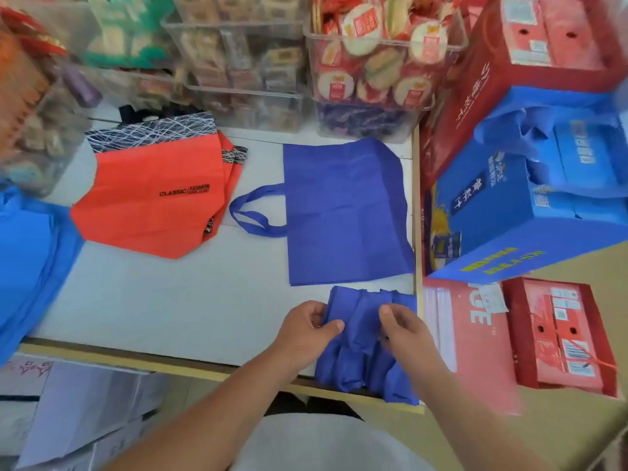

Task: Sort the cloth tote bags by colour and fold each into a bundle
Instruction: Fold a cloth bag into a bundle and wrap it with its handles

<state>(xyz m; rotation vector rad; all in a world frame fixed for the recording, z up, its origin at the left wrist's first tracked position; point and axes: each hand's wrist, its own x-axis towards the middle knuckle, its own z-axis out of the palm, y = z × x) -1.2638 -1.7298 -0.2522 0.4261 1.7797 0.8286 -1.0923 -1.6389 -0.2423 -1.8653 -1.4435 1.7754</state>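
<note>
A folded dark-blue tote bag (365,338) lies bunched at the front right of the white table (163,300), hanging over its edge. My left hand (307,326) pinches its left side with thumb and fingers. My right hand (402,329) grips its right side. Behind it a second dark-blue tote bag (343,212) lies flat, its handle (253,212) pointing left. An orange-red tote bag (153,195) with a black-and-white patterned top and "CLASSIC FASHION" print lies flat at the middle left, on top of at least one more orange bag.
A light-blue cloth (27,260) drapes over the table's left edge. Clear bins of packaged snacks (373,62) line the back. Blue and red gift boxes (530,205) stand stacked at the right. Grey cartons (78,413) sit below at the front left.
</note>
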